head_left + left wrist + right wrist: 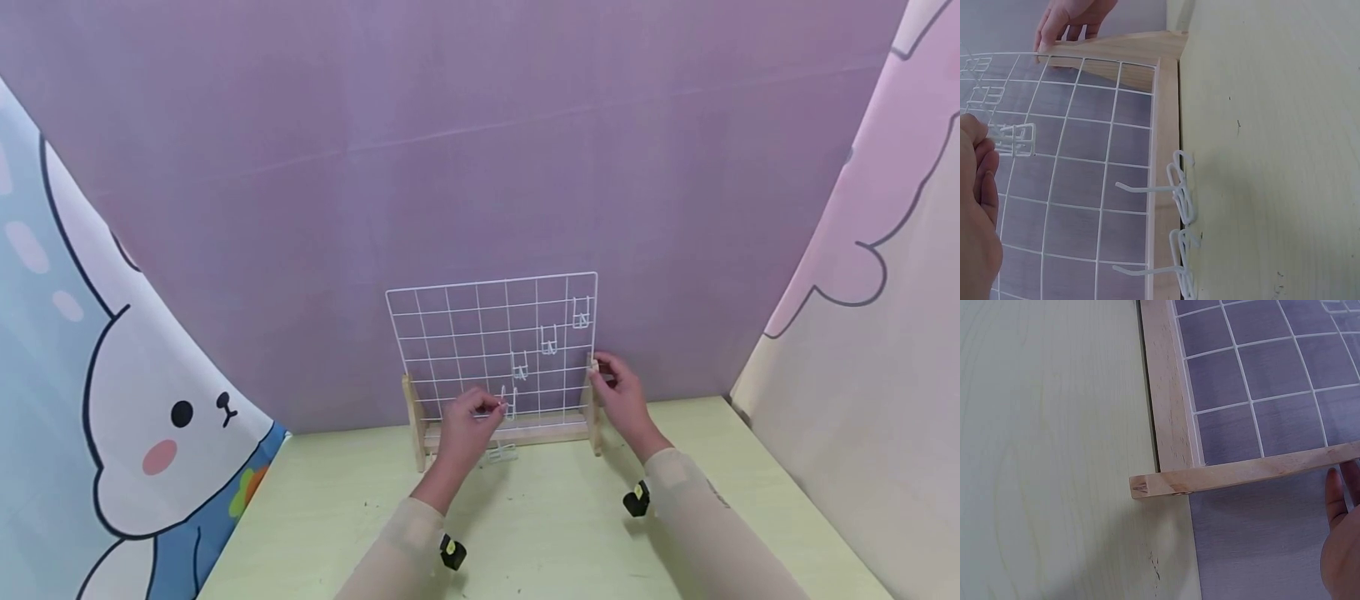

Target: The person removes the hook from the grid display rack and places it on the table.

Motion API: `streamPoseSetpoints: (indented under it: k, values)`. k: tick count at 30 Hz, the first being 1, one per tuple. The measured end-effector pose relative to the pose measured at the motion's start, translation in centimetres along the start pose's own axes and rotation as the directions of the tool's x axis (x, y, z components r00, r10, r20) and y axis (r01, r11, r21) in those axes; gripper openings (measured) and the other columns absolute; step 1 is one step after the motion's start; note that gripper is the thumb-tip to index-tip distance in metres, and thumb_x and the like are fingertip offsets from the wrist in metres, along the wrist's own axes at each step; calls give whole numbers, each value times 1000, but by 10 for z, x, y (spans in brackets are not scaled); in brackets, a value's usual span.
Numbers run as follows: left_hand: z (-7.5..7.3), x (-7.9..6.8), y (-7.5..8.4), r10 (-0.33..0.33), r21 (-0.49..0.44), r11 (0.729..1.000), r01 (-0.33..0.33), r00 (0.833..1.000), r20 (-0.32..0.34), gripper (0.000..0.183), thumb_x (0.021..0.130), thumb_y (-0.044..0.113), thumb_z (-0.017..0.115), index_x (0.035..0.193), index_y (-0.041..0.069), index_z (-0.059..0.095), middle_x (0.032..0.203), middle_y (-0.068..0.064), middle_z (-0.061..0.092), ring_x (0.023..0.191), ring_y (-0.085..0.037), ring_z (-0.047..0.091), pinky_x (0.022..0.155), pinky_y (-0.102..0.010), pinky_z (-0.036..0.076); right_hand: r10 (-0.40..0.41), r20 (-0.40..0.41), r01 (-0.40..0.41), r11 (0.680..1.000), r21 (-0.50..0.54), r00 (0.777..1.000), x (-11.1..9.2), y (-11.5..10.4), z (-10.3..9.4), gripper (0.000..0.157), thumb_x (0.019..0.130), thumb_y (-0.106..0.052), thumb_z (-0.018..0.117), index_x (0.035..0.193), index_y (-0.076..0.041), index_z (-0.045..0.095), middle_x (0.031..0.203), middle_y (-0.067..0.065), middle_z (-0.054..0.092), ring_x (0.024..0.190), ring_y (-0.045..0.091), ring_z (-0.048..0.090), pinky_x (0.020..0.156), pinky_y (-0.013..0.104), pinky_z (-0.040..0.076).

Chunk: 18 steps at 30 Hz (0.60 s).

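A white wire grid panel stands in a wooden stand with a base bar. My left hand is at its lower middle, thumb and fingertips pinching a white wire hook against the mesh. Three similar hooks, the lowest, the middle and the top one, hang in a diagonal rising rightward. With thumb and fingers my right hand grips the upper end of the right wooden upright. In the right wrist view its fingers lie along the upright's outer side.
Two more white hooks, one beside the other, lie by the base bar on the pale yellow-green tabletop. Behind the stand rises a purple backdrop. Printed panels, one with a rabbit, flank the table.
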<state>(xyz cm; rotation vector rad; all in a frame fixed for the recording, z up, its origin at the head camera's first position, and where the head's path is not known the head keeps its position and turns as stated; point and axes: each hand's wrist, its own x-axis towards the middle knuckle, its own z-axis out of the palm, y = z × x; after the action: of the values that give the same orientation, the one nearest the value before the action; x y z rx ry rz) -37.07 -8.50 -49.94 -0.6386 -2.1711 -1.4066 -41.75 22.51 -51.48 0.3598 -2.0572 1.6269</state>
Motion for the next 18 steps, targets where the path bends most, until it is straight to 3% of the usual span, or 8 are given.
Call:
streamPoseSetpoints:
  k: [7,11,18]
  values:
    - [7,-3,-4,-43,41,998,42,999,25,13,96,8,86,96,20,80,92,13,72,89,-11,69,84,-28,63,8,5,-8,1000,10,1000,-1,6,-2,34,111,-8,66,144,-1,65,129,24,68,108,37,64,81,17,56]
    - [9,-6,-5,-44,53,998,41,998,40,13,97,9,86,96,20,80,91,13,71,89,-10,68,84,-28,62,2,7,-2,1000,11,1000,-1,6,-3,33,111,-9,67,143,-4,66,127,21,69,107,33,65,81,18,57]
    - [13,-7,-3,-38,69,997,33,997,66,3,99,12,84,98,11,81,93,11,73,90,-10,68,84,-28,62,-15,-15,16,1000,27,1000,1,6,-1,32,110,-5,67,142,0,66,127,26,69,106,31,63,82,15,54]
